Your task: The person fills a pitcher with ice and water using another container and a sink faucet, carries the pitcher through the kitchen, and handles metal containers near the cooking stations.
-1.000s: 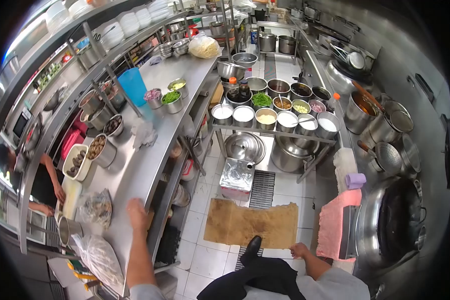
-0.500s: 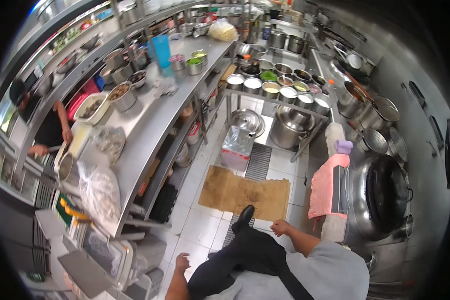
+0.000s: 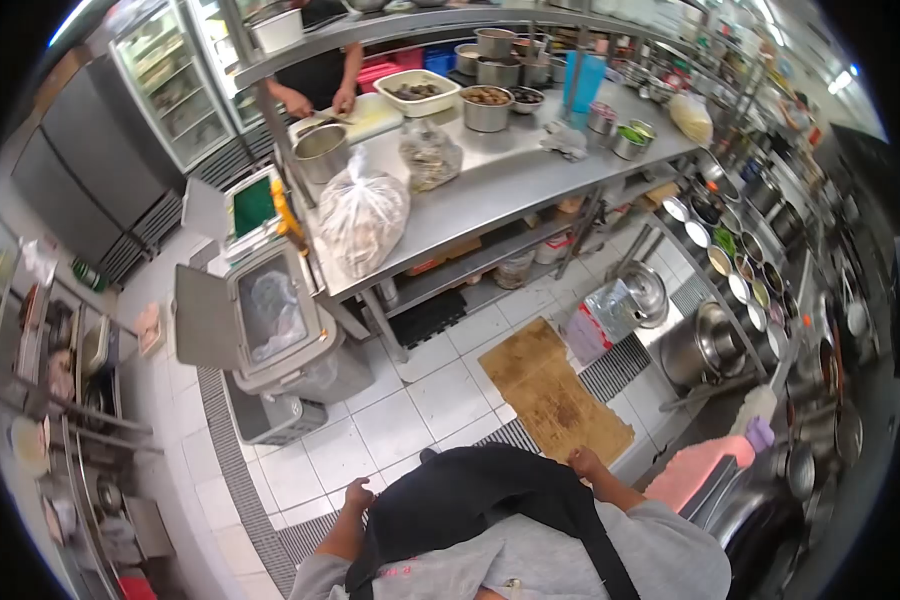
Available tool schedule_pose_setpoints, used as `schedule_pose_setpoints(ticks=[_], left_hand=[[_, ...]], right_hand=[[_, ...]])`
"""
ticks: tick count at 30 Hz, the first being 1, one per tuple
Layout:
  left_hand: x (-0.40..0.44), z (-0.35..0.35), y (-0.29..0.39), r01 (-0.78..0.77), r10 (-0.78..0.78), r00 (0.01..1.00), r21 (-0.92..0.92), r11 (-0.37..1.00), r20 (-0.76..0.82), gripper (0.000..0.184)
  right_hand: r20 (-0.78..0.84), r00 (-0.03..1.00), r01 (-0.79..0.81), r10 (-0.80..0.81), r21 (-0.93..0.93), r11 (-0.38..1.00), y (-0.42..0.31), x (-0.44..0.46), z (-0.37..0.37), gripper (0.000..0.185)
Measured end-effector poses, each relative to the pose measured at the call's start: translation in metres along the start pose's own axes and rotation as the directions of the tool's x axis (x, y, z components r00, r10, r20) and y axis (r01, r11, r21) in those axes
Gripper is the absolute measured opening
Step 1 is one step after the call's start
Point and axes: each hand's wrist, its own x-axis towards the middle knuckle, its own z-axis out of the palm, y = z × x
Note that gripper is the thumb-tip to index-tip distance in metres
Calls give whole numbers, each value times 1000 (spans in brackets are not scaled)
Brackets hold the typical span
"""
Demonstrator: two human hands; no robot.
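Note:
My left hand [image 3: 360, 494] hangs at my left side over the white floor tiles, its fingers loosely curled and nothing visible in it. On the other side, my right hand [image 3: 586, 464] is held with bent fingers near the lower end of a flattened brown cardboard sheet [image 3: 555, 385] on the floor. I see nothing in that hand either. A black apron [image 3: 460, 490] covers my front between the two hands. Right of my right arm, a pink cloth [image 3: 698, 474] hangs over the edge of the stove.
A steel worktable [image 3: 470, 205] with a tied bag [image 3: 363, 222] stands ahead. Behind it, a co-worker's hands [image 3: 320, 103] work at a white cutting board [image 3: 375, 118]. Left are a lidded grey bin [image 3: 315, 350] and shelves; right, a red-and-white box [image 3: 600, 322] and pots [image 3: 705, 345].
My view has turned left, so the worktable now lies straight ahead and the stove has shifted to the right edge. The bins and left-hand shelves have come into fuller view.

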Motion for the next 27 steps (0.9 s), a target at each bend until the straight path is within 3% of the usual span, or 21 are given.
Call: schedule_pose_setpoints(ticks=[1, 2, 3, 4, 5, 7, 9, 11, 13, 15, 18, 19, 20, 22, 25, 27], left_hand=[[-4, 7, -6, 54, -48, 998, -119, 991, 50, 42], [-6, 13, -12, -55, 54, 998, -87, 995, -7, 41], [-4, 27, -29, -162, 159, 986, -49, 986, -56, 41], [-11, 41, -39, -260, 257, 961, -10, 966, -97, 41], [-23, 39, -21, 99, -100, 995, -170, 981, 2, 41], [-59, 25, 28, 183, -186, 982, -77, 980, -33, 34], [-66, 49, 19, 165, -185, 936, -91, 982, -298, 32], [-73, 68, 19, 207, -274, 867, -198, 958, -417, 34], [-83, 79, 25, 299, -388, 836, -271, 915, -388, 36], [-105, 87, 32, 285, -343, 822, -193, 939, -453, 40], [-123, 87, 27, 357, -424, 840, -243, 902, -338, 40], [-125, 86, 17, 369, -430, 853, -239, 898, -297, 40], [-130, 86, 5, 384, -440, 861, -240, 892, -257, 40], [-133, 80, -15, 372, -446, 858, -289, 882, -256, 40], [-128, 91, -67, 338, -446, 848, -355, 872, -286, 37], [-114, 94, -104, 383, -501, 845, -445, 810, -186, 34]], right_hand=[[45, 976, -217, 213, 219, 951, -1, 19, -6, 20], [87, 905, -412, 415, 418, 810, -2, 38, -11, 19], [38, 898, -404, 438, 465, 788, -19, 42, -20, 17], [-52, 929, -316, 366, 405, 858, -40, 45, -24, 16], [-80, 941, -279, 329, 366, 888, -61, 46, -30, 15], [-45, 954, -263, 297, 352, 898, -81, 53, -35, 12], [22, 959, -270, 281, 363, 892, -87, 60, -35, 11], [92, 946, -323, 311, 347, 881, -88, 58, -32, 11], [132, 928, -372, 349, 278, 886, -87, 57, -35, 11], [154, 900, -430, 408, 159, 889, -79, 46, -27, 11], [191, 874, -470, 448, 90, 878, -55, 42, -22, 11], [176, 966, -176, 192, -104, 979, -44, 46, -23, 11], [222, 972, 145, -81, -288, 947, -29, 49, -23, 12], [404, 881, 456, -248, -580, 675, 27, 65, -15, 13], [449, 872, 447, -195, -568, 691, -8, 76, 8, 14], [460, 869, 436, -181, -540, 720, -36, 89, 29, 15]])
